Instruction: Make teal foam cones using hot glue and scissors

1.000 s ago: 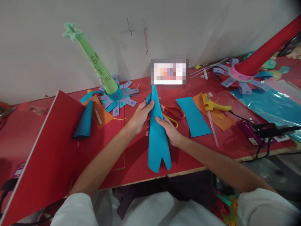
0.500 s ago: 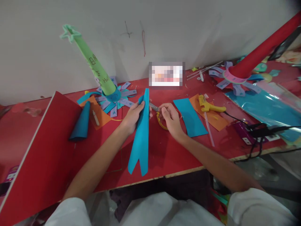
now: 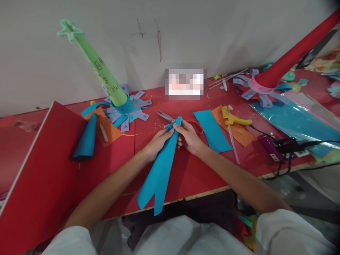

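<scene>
Both hands grip a long sheet of blue paper (image 3: 160, 170), folded or rolled lengthwise, near its narrow upper end. My left hand (image 3: 158, 140) is closed on its left edge, thumb on top. On the right edge my right hand (image 3: 189, 136) pinches the paper between thumb and fingers. The lower end hangs toward me past the table's front edge and splits into two points. Just behind the hands lie scissors (image 3: 166, 116), partly hidden, their metal blades pointing left and an orange handle loop showing at the right.
A flat blue paper piece (image 3: 213, 131) and a yellow glue gun (image 3: 235, 118) on orange paper are to the right. At left stand a dark blue cone (image 3: 86, 140), a green paper tower (image 3: 106, 76) and a large red board (image 3: 45, 166). A red tube (image 3: 294, 53) leans at far right.
My right hand has let go of the scissors, now on the table, and has taken hold of the blue paper. The paper's top has tilted right and its lower end moved toward me.
</scene>
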Tool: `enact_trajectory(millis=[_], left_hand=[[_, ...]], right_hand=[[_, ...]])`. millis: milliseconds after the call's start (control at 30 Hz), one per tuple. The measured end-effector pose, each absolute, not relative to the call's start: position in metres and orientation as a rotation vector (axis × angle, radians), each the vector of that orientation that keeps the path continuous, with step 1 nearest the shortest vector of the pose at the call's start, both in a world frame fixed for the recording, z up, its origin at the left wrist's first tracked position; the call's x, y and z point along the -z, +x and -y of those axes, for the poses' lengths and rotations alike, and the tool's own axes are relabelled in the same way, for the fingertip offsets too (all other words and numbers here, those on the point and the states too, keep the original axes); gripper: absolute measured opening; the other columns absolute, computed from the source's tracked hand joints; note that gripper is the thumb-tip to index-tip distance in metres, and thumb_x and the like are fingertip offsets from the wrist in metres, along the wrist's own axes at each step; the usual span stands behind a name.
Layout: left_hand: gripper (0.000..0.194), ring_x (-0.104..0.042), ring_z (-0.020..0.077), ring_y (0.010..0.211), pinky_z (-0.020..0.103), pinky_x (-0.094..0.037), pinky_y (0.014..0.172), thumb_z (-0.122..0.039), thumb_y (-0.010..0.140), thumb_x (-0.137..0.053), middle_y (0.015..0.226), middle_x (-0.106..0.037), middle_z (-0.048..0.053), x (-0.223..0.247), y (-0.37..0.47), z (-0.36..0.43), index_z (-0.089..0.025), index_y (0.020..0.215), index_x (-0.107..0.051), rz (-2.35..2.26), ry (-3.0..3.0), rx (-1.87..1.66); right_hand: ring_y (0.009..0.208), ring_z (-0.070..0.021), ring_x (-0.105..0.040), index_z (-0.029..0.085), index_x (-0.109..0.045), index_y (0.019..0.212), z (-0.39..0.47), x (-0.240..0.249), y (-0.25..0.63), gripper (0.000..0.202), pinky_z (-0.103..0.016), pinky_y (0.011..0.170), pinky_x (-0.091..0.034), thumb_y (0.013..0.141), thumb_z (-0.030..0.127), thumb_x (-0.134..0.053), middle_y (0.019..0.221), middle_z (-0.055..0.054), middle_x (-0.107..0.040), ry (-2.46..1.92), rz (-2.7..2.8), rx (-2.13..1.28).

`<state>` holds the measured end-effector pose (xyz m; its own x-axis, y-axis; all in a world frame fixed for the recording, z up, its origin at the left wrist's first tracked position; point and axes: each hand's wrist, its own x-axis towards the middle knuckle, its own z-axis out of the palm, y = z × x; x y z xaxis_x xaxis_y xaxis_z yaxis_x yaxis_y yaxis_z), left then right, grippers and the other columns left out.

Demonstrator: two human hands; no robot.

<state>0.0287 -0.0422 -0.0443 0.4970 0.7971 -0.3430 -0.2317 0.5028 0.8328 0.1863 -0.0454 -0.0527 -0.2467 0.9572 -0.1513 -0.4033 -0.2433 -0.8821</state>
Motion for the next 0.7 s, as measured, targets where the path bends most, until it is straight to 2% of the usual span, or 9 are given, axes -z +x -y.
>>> enact_trajectory(millis=[167, 367, 467, 567, 633, 700], left_hand=[[0.051, -0.074, 0.0213, 0.068, 0.033, -0.061, 0.069, -0.063, 0.087, -0.079, 0.08, -0.076, 0.012, 0.048, 0.023, 0.049, -0.013, 0.097, -0.071, -0.735, 0.812, -0.624], [0.047, -0.067, 0.0164, 0.059, 0.026, -0.053, 0.058, -0.061, 0.09, -0.075, 0.069, -0.07, 0.008, 0.05, 0.023, 0.053, -0.015, 0.094, -0.067, -0.723, 0.812, -0.634], [0.045, -0.065, 0.0153, 0.057, 0.025, -0.052, 0.056, -0.059, 0.093, -0.074, 0.069, -0.069, 0.007, 0.05, 0.024, 0.049, -0.014, 0.095, -0.067, -0.722, 0.81, -0.656], [0.04, -0.064, 0.014, 0.061, 0.024, -0.053, 0.057, -0.053, 0.092, -0.076, 0.075, -0.069, 0.006, 0.051, 0.022, 0.046, -0.014, 0.099, -0.068, -0.701, 0.778, -0.726], [0.039, -0.064, 0.013, 0.063, 0.024, -0.053, 0.057, -0.051, 0.091, -0.079, 0.08, -0.068, 0.006, 0.054, 0.021, 0.044, -0.013, 0.098, -0.069, -0.691, 0.749, -0.758], [0.04, -0.064, 0.0122, 0.065, 0.024, -0.054, 0.057, -0.049, 0.09, -0.081, 0.085, -0.068, 0.006, 0.057, 0.019, 0.042, -0.012, 0.096, -0.07, -0.685, 0.726, -0.776]], right_hand=[[0.03, -0.013, -0.046, 0.029, -0.056, 0.106, 0.05, 0.046, 0.186, 0.051, -0.026, 0.029, -0.045, 0.082, 0.065, -0.082, 0.048, 0.014, -0.049, -0.928, 0.941, -1.733], [0.045, -0.0103, -0.05, 0.027, -0.059, 0.101, 0.048, 0.054, 0.185, 0.048, -0.023, 0.037, -0.046, 0.082, 0.062, -0.083, 0.066, 0.008, -0.059, -0.959, 0.973, -1.601], [0.052, -0.0109, -0.052, 0.026, -0.06, 0.1, 0.041, 0.062, 0.185, 0.046, -0.024, 0.046, -0.049, 0.085, 0.064, -0.08, 0.069, 0.006, -0.059, -0.953, 1.008, -1.568], [0.068, -0.0133, -0.062, 0.026, -0.063, 0.1, 0.03, 0.066, 0.196, 0.043, -0.027, 0.064, -0.057, 0.088, 0.065, -0.075, 0.087, 0.0, -0.07, -0.986, 1.034, -1.382], [0.082, -0.0161, -0.069, 0.025, -0.066, 0.102, 0.024, 0.063, 0.219, 0.037, -0.031, 0.078, -0.059, 0.093, 0.061, -0.07, 0.097, -0.003, -0.073, -1.075, 1.077, -1.221], [0.087, -0.0202, -0.071, 0.025, -0.067, 0.101, 0.022, 0.058, 0.254, 0.028, -0.036, 0.081, -0.059, 0.097, 0.053, -0.066, 0.095, -0.005, -0.073, -1.229, 1.205, -1.006]])
